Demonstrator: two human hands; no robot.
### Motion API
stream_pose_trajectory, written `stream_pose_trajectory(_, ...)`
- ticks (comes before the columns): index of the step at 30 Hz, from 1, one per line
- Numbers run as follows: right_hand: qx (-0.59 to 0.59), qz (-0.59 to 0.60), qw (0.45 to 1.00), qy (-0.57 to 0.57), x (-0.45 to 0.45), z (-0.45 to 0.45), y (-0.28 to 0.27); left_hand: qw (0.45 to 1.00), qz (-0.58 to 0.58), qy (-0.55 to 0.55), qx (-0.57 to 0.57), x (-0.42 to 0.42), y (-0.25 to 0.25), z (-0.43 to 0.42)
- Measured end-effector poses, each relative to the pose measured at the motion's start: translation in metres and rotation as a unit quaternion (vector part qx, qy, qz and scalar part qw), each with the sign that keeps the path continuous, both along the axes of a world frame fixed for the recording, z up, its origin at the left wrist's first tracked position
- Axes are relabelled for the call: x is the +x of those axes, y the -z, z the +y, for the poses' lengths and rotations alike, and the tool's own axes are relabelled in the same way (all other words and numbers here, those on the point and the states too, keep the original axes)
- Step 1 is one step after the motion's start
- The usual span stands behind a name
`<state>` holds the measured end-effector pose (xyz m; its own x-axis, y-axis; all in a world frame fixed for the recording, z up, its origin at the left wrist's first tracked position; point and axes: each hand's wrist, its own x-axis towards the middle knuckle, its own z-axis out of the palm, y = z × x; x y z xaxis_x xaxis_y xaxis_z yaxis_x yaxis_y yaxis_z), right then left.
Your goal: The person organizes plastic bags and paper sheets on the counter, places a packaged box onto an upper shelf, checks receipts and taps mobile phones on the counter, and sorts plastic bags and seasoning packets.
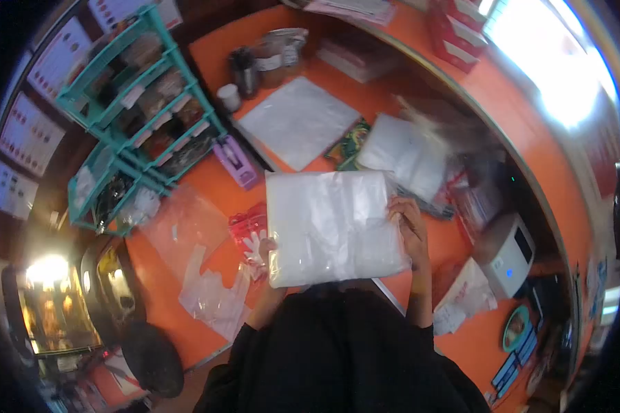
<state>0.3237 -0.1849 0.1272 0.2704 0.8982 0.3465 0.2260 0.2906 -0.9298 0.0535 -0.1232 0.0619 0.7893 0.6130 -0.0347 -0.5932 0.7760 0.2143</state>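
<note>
A thick stack of clear plastic bags (324, 230) in a shiny wrapper is held up in front of my body. At its left edge, my left hand (270, 258) grips it; most of those fingers are hidden behind the stack. My right hand (411, 224) is closed on the right edge, fingers bent over the top face. Just left of the stack lies a red packet (246, 224) with a white glove printed on it. Another stack of clear bags (403, 155) rests on the orange table (207, 189) beyond my right hand.
A teal tiered rack (155, 110) of packets stands at the left, beside a purple box (235, 162). Loose clear bags (217, 296) lie at the lower left. A white sheet (300, 122) is at the back. On the right sits a white device (508, 255) with a blue light.
</note>
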Motion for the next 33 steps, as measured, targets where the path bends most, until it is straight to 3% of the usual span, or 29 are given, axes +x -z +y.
stream_pose_trajectory(4,-0.056,-0.072,0.994,0.064,0.037,-0.048,0.011,0.995,0.030,0.088,-0.037,0.022,0.026,-0.006)
stream_pose_trajectory(6,-0.084,-0.096,0.987,0.097,0.045,-0.070,0.018,0.988,0.081,0.118,-0.055,0.037,0.037,-0.015)
stream_pose_trajectory(8,-0.192,-0.091,0.971,0.109,0.050,-0.088,0.021,0.971,0.201,0.109,-0.070,0.067,0.049,-0.030)
stream_pose_trajectory(9,-0.194,-0.090,0.969,0.122,0.045,-0.095,0.020,0.941,0.318,0.080,-0.080,0.080,0.059,-0.039)
stream_pose_trajectory(11,-0.200,-0.218,0.955,0.027,0.022,-0.098,0.020,0.948,0.300,0.080,-0.064,0.091,0.079,-0.053)
stream_pose_trajectory(13,-0.228,-0.267,0.934,0.060,-0.007,-0.112,0.041,0.928,0.364,-0.075,0.034,0.094,0.067,-0.062)
stream_pose_trajectory(15,-0.261,-0.310,0.910,0.087,-0.028,-0.120,0.059,0.897,0.432,-0.068,0.066,0.089,0.071,-0.059)
stream_pose_trajectory(17,-0.222,-0.315,0.905,0.178,-0.041,-0.125,0.073,0.828,0.476,-0.209,0.209,0.084,0.086,-0.062)
stream_pose_trajectory(18,-0.196,-0.319,0.905,0.203,-0.042,-0.126,0.082,0.827,0.479,-0.205,0.210,0.081,0.091,-0.062)
stream_pose_trajectory(20,-0.177,-0.327,0.903,0.216,-0.037,-0.127,0.103,0.711,0.566,-0.234,0.346,0.077,0.096,-0.061)
stream_pose_trajectory(21,-0.156,-0.339,0.900,0.226,-0.036,-0.128,0.108,0.710,0.567,-0.230,0.348,0.077,0.089,-0.060)
stream_pose_trajectory(23,-0.156,-0.347,0.896,0.230,-0.038,-0.126,0.107,0.508,0.621,-0.212,0.559,0.086,0.059,-0.051)
stream_pose_trajectory(24,-0.142,-0.362,0.893,0.225,-0.039,-0.126,0.109,0.506,0.621,-0.212,0.560,0.093,0.042,-0.045)
stream_pose_trajectory(26,-0.126,-0.377,0.891,0.219,-0.040,-0.125,0.106,0.374,0.505,-0.138,0.766,0.112,0.014,-0.029)
stream_pose_trajectory(27,-0.104,-0.375,0.895,0.216,-0.041,-0.126,0.098,0.373,0.506,-0.139,0.765,0.125,0.020,-0.021)
stream_pose_trajectory(29,-0.084,-0.371,0.900,0.213,-0.045,-0.128,0.092,0.452,0.368,-0.006,0.813,0.148,0.041,-0.009)
stream_pose_trajectory(33,-0.043,-0.367,0.896,0.247,-0.043,-0.125,0.091,0.420,0.335,0.039,0.842,0.166,0.030,-0.001)
